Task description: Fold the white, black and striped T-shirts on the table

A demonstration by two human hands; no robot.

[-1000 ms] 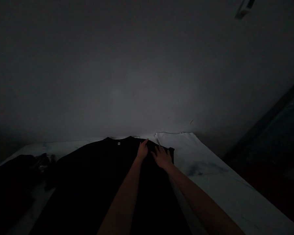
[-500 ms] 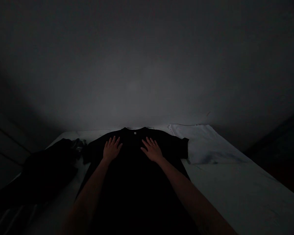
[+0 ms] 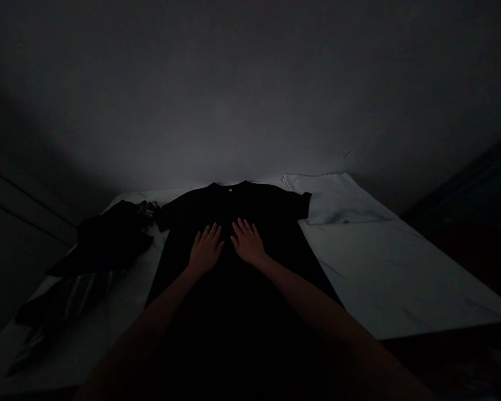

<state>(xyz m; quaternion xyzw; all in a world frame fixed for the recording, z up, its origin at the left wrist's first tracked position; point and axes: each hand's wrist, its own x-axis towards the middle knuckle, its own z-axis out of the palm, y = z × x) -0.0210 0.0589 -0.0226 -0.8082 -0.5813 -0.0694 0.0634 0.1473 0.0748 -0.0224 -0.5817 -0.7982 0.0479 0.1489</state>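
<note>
A black short-sleeved T-shirt lies flat and spread out, its collar and small white neck label at the far end. My left hand rests palm down on the chest of the shirt, fingers apart. My right hand lies the same way just beside it, a small gap between them. Neither hand grips the fabric. The lower part of the shirt is lost in darkness beneath my forearms.
A white garment lies bunched at the far right of the white-covered surface. To the left sit a dark cloth heap and a striped cloth. A wall rises behind, and the surface's edge runs along the lower right.
My hands have slid closer together and further from the collar, towards me. The view has tilted downward, so the shirt and the white garment sit higher in the picture.
</note>
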